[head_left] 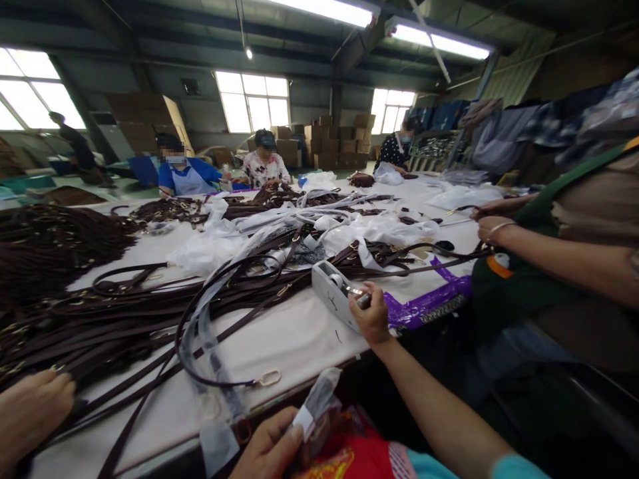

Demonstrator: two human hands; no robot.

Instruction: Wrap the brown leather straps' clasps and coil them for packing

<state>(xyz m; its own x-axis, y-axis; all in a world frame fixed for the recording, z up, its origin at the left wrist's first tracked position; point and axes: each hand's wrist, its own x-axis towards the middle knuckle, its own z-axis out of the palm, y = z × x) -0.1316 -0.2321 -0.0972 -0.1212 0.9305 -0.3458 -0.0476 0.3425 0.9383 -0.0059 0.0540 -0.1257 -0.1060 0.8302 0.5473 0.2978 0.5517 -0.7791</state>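
My left hand (272, 442) is closed around a bundle in clear plastic (322, 392), low in the middle, above my red garment. A white piece shows under the thumb, and something brownish is inside. My right hand (372, 314) has its fingers curled onto the front end of a grey tape dispenser (327, 293) at the table's edge. Whether a tape end is between those fingers is hard to see. Left of it, a dark brown strap (214, 380) ends in a gold metal clip (269, 378), partly inside a clear plastic sleeve (202, 332).
Brown straps (124, 319) and white plastic wrapping (214, 243) cover much of the table (304, 339). Purple tape (424, 303) lines its edge. A co-worker's hand (34, 416) is at far left; another co-worker's arms (554, 253) are at right. Several people sit opposite.
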